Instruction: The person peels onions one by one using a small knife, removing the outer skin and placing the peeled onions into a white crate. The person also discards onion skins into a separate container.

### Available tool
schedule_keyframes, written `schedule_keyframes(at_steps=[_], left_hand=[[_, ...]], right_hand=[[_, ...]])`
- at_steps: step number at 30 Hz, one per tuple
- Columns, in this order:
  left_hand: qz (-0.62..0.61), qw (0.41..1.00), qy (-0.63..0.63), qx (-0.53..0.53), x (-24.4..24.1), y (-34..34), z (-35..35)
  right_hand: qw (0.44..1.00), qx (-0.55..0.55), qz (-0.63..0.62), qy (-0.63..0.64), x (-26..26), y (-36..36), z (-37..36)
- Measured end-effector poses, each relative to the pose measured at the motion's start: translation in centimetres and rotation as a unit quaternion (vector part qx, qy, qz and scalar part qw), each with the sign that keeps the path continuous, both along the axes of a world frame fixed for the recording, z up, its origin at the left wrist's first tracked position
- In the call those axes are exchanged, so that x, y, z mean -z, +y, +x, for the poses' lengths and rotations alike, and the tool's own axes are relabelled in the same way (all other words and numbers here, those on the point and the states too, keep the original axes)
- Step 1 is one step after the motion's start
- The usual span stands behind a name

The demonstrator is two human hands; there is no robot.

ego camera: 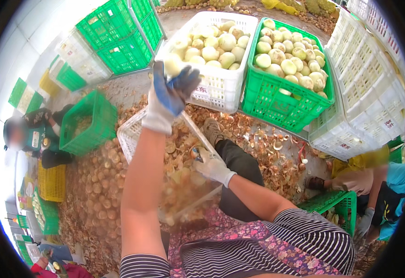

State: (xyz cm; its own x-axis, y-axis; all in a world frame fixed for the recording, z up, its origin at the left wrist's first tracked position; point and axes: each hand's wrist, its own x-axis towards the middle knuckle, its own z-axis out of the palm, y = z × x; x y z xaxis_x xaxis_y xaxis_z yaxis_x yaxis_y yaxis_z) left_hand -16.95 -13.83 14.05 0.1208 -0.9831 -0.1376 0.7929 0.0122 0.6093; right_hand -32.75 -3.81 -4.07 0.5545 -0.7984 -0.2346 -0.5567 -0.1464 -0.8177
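Note:
My left hand (166, 99), in a white glove with a blue-coated palm, reaches to the near left corner of a white plastic crate (219, 87) of peeled onions (211, 52). Its fingers are spread, and a blurred peeled onion (173, 65) is just past them. Lower down, my right hand (212, 166), gloved the same way, is beside the rim of a white crate (197, 132) before me. Its fingers curl around a spot of blue and orange; what that is, I cannot tell. Onion skins (179, 166) fill that nearer crate.
A green crate (286, 104) of peeled onions stands at right, beside stacked white crates (365, 87). Unpeeled onions (101, 187) heap at left, near a seated person (44, 135) with a green crate (87, 132). Another person (393, 194) works at right. Skins litter the floor.

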Motion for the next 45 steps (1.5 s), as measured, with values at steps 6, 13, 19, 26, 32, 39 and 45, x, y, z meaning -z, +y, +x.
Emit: schedule_keyframes(at_steps=[6, 13, 19, 26, 32, 39, 45], left_hand=[[-0.084, 0.991, -0.084, -0.058, -0.1, 1.5, 7.4], [0.172, 0.865, -0.069, -0.467, 6.7, 39.2, 22.4], [0.301, 0.758, 0.072, -0.575, 16.8, 59.8, 19.4], [0.453, 0.819, -0.032, -0.351, 29.2, 57.5, 21.2], [0.517, 0.755, -0.311, -0.257, 42.6, 56.3, 23.0], [0.550, 0.678, -0.464, -0.146, 42.3, 53.1, 22.6], [0.476, 0.483, -0.706, -0.206, 52.2, 53.9, 17.1]], right_hand=[[0.997, -0.037, 0.040, -0.061, 0.1, -0.7, 0.7], [0.917, -0.045, 0.322, -0.232, -5.8, 3.2, 0.5], [0.923, -0.077, 0.370, -0.073, -6.5, 6.5, 2.2], [0.876, -0.046, 0.478, -0.046, -7.5, 13.1, 3.1], [0.868, 0.053, 0.484, -0.098, -6.8, 14.1, 4.5], [0.844, 0.077, 0.524, -0.079, -5.1, 14.6, 8.9], [0.874, 0.049, 0.482, -0.018, -5.2, 15.3, 10.9]])
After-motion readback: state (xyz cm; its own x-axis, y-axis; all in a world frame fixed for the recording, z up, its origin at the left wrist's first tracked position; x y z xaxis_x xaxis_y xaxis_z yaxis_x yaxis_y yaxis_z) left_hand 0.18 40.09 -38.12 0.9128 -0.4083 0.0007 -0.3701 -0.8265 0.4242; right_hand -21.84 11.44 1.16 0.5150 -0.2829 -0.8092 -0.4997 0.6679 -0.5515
